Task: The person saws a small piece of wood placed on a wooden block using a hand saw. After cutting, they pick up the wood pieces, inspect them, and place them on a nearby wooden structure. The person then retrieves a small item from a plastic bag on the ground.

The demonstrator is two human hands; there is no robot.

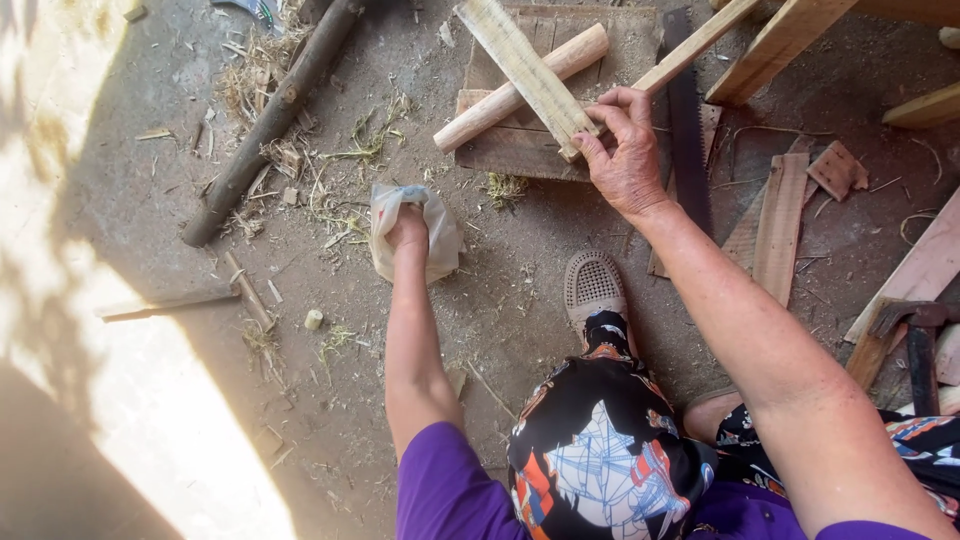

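Observation:
My left hand (407,232) reaches down to the dirt floor and is tucked inside a crumpled clear plastic bag (436,232); its fingers are hidden by the bag. My right hand (624,150) rests on the end of a flat pale wooden slat (524,70), fingers curled over its edge. The slat lies slanted across a round peeled stick (500,100), and both sit on a weathered wooden board (520,150). My foot in a beige perforated shoe (593,288) stands between the two arms.
A hand saw (688,130) lies right of the board. A hammer (918,340) lies at the right edge among plank offcuts (780,225). A long dark log (265,125) runs diagonally at upper left. Straw and wood chips litter the floor.

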